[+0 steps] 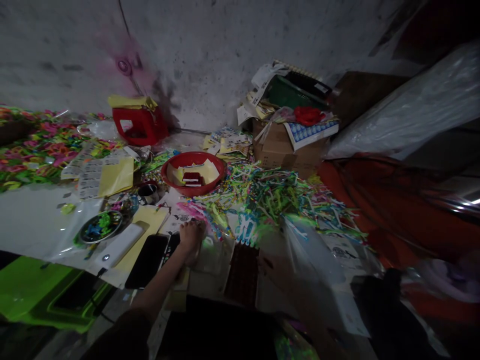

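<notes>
Two hands in view. Left hand point(190, 237) reaches forward, palm down, fingers curled narrow on clear plastic packet point(210, 252) lying on floor beside pile of coloured strips point(270, 197). Right hand point(279, 272) blurred, low at clear bag point(311, 250); cannot tell if holding. Big loose pile unsorted, so most work looks left. Red bowl point(193, 173) with yellow sheets behind. Black phone point(147, 261), dark tray point(243, 272) near.
</notes>
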A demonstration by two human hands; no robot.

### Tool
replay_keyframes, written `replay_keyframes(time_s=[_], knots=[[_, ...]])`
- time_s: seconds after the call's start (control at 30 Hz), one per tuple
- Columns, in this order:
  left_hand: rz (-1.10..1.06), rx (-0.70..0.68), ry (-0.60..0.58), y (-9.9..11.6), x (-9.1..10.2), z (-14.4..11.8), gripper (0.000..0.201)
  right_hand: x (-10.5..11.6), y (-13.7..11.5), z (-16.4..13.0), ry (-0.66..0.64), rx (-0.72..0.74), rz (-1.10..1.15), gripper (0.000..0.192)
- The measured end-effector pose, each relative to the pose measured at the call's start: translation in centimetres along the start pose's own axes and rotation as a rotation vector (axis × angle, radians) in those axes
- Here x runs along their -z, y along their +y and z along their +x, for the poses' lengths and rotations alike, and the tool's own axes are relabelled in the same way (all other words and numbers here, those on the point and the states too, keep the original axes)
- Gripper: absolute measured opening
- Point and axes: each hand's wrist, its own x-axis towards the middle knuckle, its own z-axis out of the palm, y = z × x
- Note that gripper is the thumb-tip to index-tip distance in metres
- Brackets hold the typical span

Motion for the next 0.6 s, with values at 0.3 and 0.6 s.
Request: replay_keyframes(time_s=[0.3,0.6], knots=[[0.111,-0.159,-0.138,-1.7,7.9,-5.4,0.036,-2.4,-1.4,-1.2,-0.068,0.017,0.128,0.043],[-0.045,-0.087,-0.189,1.6,6.8,-14.9,0.038,-4.7,-12.8,-2.0,-0.399,0.043,0.787,0.062]])
